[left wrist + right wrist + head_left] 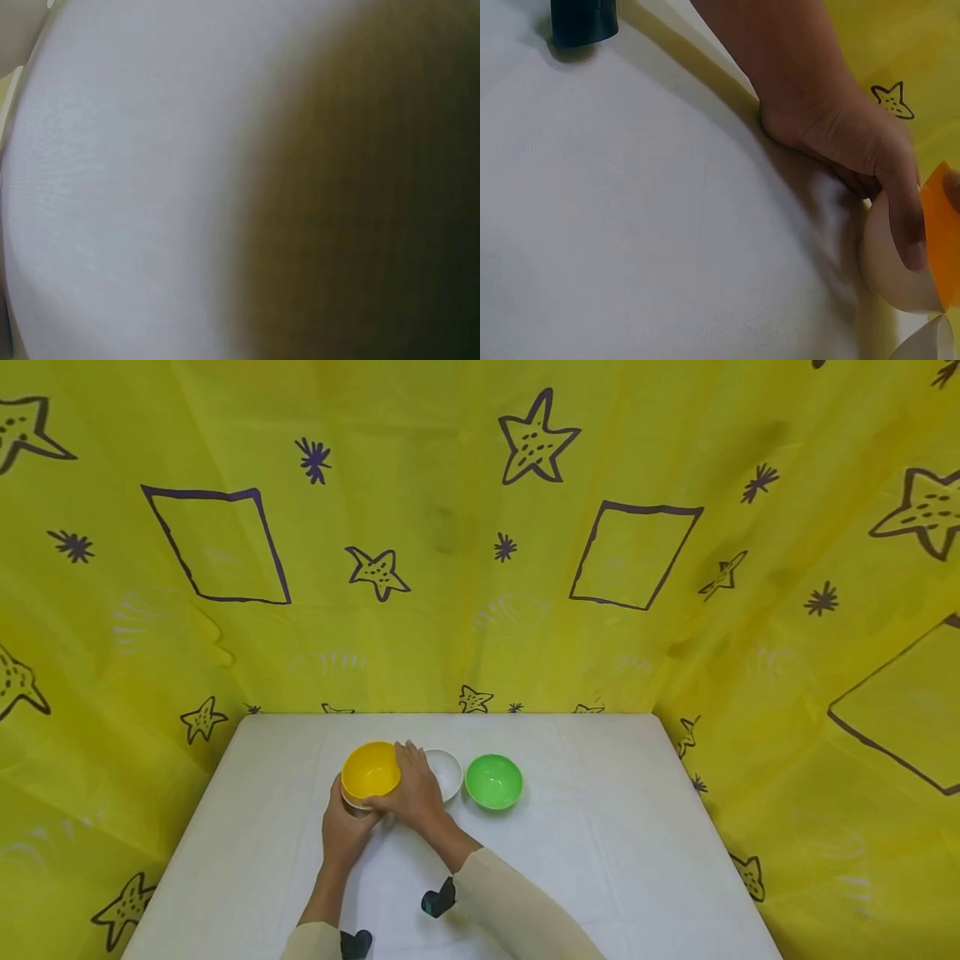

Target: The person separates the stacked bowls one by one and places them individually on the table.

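**Q:** Yellow starred cloth (480, 527) hangs behind a white table (600, 860) in the head view — where does the yellow bowl (369, 768) lie, and which hand is on it?

**A:** It sits at the left end of a row of three, toward the far half of the table: yellow bowl, white bowl (448, 770), green bowl (493, 781). Both hands are on it. The left hand (343, 828) holds its near-left wall from below; the right hand (415, 793) is laid over its right side, between it and the white bowl, which it partly hides. The yellow bowl tilts with its mouth toward the viewer, and a pale underside shows at its lower edge — whether that is a second bowl under it cannot be told.

**Q:** What does the left wrist view add?

**A:** Nothing usable. It is a blur of pale surface and a dark mass; no grip can be read from it.

**Q:** And the right wrist view?

**A:** Here the left hand (847, 142) comes in from the upper edge, its thumb pressed along the bowl's pale outer wall (889, 262), with the yellow rim at the right edge of the frame. The remaining fingers curl behind the bowl — a holding grasp. The right hand itself is out of frame here; from the head view its fingers wrap the bowl's side, somewhat curved.

**Q:** Which way does the bowl lie from each grip?

**A:** Far and right of the left hand; left of the right hand — held between the two.
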